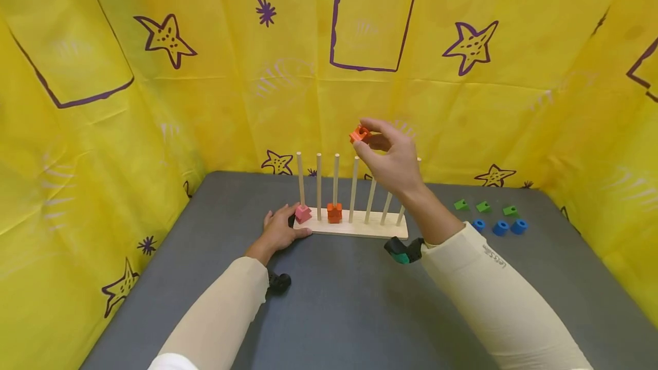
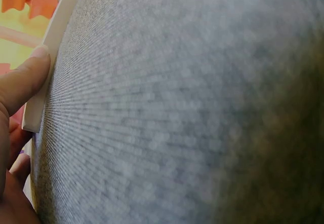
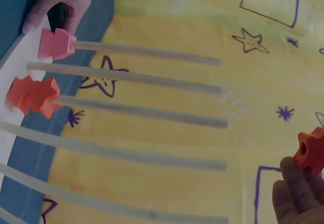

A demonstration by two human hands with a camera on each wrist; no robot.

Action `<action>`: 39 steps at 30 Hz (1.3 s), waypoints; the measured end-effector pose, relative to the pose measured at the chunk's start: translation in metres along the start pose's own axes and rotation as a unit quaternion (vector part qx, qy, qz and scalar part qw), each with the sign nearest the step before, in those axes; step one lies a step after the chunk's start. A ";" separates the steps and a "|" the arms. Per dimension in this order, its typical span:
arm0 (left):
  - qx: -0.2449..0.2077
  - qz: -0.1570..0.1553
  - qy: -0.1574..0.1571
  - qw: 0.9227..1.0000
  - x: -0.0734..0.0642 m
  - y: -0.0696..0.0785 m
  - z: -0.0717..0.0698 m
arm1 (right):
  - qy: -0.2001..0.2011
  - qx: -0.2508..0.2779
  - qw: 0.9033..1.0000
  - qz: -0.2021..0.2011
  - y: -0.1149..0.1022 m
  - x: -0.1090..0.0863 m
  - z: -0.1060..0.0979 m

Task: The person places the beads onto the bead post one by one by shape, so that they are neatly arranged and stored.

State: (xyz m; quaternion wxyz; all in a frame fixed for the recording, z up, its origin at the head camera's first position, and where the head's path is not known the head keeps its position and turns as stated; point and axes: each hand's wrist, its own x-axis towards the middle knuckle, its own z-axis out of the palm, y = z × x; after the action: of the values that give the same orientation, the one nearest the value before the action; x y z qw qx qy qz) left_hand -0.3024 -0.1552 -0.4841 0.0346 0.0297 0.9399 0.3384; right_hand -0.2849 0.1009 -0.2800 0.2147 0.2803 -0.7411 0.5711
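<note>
A wooden peg stand [image 1: 370,228] with a row of upright dowels lies on the grey table. Its left end is gripped by my left hand [image 1: 280,230], with the thumb [image 2: 35,69] along the front edge. Pink pieces [image 1: 303,214] sit low on the leftmost dowel, beside that hand. Down on the third dowel are two orange star-shaped beads [image 3: 43,95]. Above the dowel tops, my right hand [image 1: 394,156] pinches another orange star-shaped bead [image 1: 358,134] between thumb and fingers. The bead's hole [image 3: 304,148] shows in the right wrist view, and it is apart from every dowel.
Several green pieces [image 1: 483,206] lie in a row on the table's right side. In front of them stand blue cylinders [image 1: 501,228], one partly behind my right sleeve. Yellow cloth [image 1: 308,96] with purple drawings hangs behind and at both sides.
</note>
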 end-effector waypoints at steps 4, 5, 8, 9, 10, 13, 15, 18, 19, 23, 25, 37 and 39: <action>-0.003 0.001 0.001 1.000 -0.002 0.001 -0.001 | -0.005 0.005 1.000 0.008 0.006 0.004 0.013; -0.005 0.002 0.001 1.000 -0.003 0.001 -0.001 | -0.006 0.002 1.000 0.010 0.008 0.004 0.015; -0.011 0.001 0.002 1.000 -0.003 0.001 -0.002 | -0.005 -0.003 1.000 0.019 0.013 0.005 0.021; -0.011 0.000 0.002 1.000 -0.003 0.001 -0.003 | -0.005 -0.004 1.000 0.023 0.015 0.006 0.023; -0.009 0.002 0.002 1.000 -0.003 0.001 -0.003 | -0.003 -0.007 1.000 0.027 0.017 0.006 0.025; -0.008 0.009 0.003 1.000 -0.002 0.002 -0.004 | 0.001 -0.019 0.999 0.035 0.021 0.007 0.029; -0.007 0.014 0.004 1.000 -0.002 0.002 -0.004 | 0.001 -0.032 0.999 0.039 0.024 0.008 0.032; -0.009 0.014 0.005 1.000 -0.002 0.002 -0.004 | -0.003 -0.052 0.998 0.041 0.027 0.008 0.037; -0.010 0.014 0.005 1.000 -0.002 0.002 -0.004 | -0.006 -0.056 0.997 0.044 0.027 0.009 0.038; -0.007 0.012 0.005 1.000 -0.002 0.002 -0.004 | -0.016 -0.068 0.996 0.056 0.031 0.008 0.041; -0.005 0.013 0.005 1.000 -0.002 0.002 -0.004 | -0.020 -0.073 0.995 0.063 0.032 0.007 0.042; -0.002 0.008 0.002 1.000 -0.001 0.002 -0.003 | -0.041 -0.018 0.995 0.092 0.042 0.004 0.046; -0.001 0.007 0.002 1.000 -0.001 0.001 -0.003 | -0.044 0.001 0.994 0.103 0.044 0.003 0.045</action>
State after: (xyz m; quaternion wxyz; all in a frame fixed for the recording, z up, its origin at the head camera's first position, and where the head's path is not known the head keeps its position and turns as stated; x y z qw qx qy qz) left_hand -0.3017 -0.1564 -0.4805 0.0309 0.0355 0.9393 0.3397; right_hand -0.3160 0.0650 -0.3215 0.1222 0.2276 -0.7741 0.5780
